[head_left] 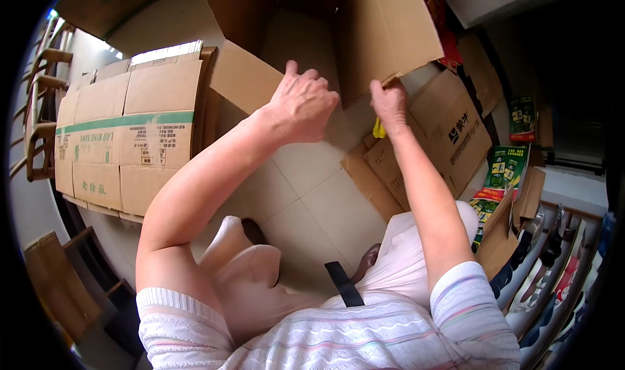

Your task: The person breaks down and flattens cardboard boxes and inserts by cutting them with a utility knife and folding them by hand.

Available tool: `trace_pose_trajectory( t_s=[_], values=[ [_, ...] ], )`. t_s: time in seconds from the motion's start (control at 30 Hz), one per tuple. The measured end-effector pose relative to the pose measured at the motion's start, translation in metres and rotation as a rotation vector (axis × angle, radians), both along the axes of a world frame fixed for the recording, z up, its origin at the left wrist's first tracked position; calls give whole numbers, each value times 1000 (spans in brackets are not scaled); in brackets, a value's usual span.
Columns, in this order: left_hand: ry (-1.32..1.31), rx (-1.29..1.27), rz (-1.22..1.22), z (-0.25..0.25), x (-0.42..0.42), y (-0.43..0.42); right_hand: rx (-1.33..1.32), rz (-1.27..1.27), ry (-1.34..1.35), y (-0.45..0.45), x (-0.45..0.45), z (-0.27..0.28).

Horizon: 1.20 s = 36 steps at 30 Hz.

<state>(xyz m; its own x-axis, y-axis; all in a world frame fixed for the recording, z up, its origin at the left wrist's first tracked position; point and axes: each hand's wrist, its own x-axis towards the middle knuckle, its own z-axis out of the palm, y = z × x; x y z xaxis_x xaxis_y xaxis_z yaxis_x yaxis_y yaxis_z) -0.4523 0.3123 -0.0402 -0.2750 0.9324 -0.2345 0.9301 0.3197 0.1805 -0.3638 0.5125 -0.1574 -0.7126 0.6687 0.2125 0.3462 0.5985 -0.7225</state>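
An open cardboard box (390,31) stands before me at the top of the head view, its flaps spread toward me. My left hand (303,106) is closed at the edge of the near left flap (244,77), its fingers curled and partly hidden behind the back of the hand. At the lower corner of the right-hand panel, my right hand (389,106) is closed, with its thumb against the cardboard edge. A yellow tool handle (379,128) sticks out below that hand; its other end is hidden, so its exact kind cannot be made out.
Flattened cartons (127,132) with a green stripe are stacked at left beside a wooden rack (45,109). More flattened cardboard (449,135) lies at right. Green printed boxes (508,168) and a shoe rack (553,272) stand farther right. Tiled floor (293,194) shows between my legs.
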Motion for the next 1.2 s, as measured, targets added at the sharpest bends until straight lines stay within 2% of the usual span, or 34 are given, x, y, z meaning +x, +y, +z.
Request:
trace_pose_trajectory(
  t_s=[0.03,0.1,0.13,0.23,0.27,0.3,0.37,0.43,0.5,0.6,0.73,0.83,0.97,1.0,1.1,1.2],
  values=[
    [32,9,31,-1,0,-5,-66,41,-67,11,3,3],
    [97,27,94,-7,-1,-18,-335,51,-13,23,20,24],
    [86,-68,148,3,0,-22,-429,55,67,26,27,34],
    [328,102,280,-17,-11,-48,-550,58,84,37,51,63],
    [416,111,315,-23,-19,-59,-539,78,93,44,59,64],
    [471,299,330,-29,-24,-68,-525,100,103,51,66,67],
    [514,501,344,-28,-32,-80,-518,106,81,52,81,78],
    [573,581,355,-24,-46,-89,-533,96,65,50,91,88],
    [508,664,400,-19,-54,-97,-590,94,106,48,97,103],
    [506,757,437,4,-58,-104,-573,137,79,51,104,148],
    [704,983,348,44,-63,-99,-415,212,21,61,111,238],
    [733,936,414,65,-58,-97,-225,273,-48,88,121,298],
    [703,912,463,60,-61,-95,-362,292,27,103,126,355],
    [652,857,459,51,-68,-96,-309,261,20,107,126,361],
    [699,652,363,6,-74,-90,-140,234,-113,110,121,350],
    [635,550,427,-22,-63,-74,3,268,-173,99,104,315]
  ],
)
